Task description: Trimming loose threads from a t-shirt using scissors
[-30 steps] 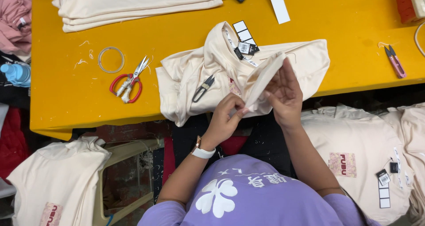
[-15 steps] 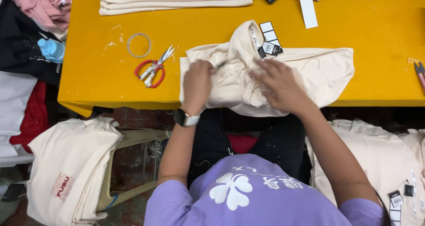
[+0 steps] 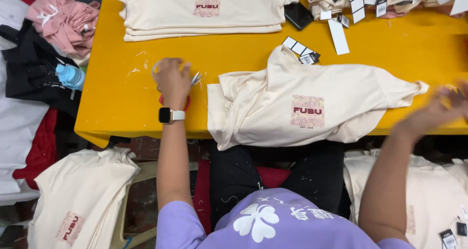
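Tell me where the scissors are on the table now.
In the head view, the scissors lie on the yellow table under the left hand, left of the cream shirt.

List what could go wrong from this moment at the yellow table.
The left hand covers the red-handled scissors; grabbed without looking, the blades might nick a finger. The cream T-shirt overhangs the table's near edge and could slide into the lap. The right hand is blurred in motion near the shirt's sleeve and may drag the flat garment askew.

Left hand (image 3: 173,82) hides the scissors (image 3: 195,78) (right hand (image 3: 438,110) blurred).
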